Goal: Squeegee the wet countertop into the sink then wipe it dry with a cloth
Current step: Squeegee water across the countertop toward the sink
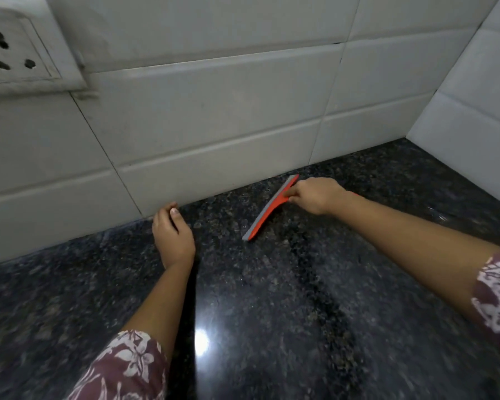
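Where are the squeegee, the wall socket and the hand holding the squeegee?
squeegee (pixel 270 209): head view, middle of its orange bar.
wall socket (pixel 15 50): head view, faceplate among the holes.
right hand (pixel 315 196): head view, back of the hand.

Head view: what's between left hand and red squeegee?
Only bare dark speckled granite countertop separates the left hand from the red grey-bladed plastic squeegee, head view.

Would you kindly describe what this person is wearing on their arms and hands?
Both arms wear short sleeves of dark maroon cloth printed with white flowers: the left sleeve and the right sleeve match. Below them the forearms are bare. The left hand and right hand are ungloved, and no watch or bracelet shows.
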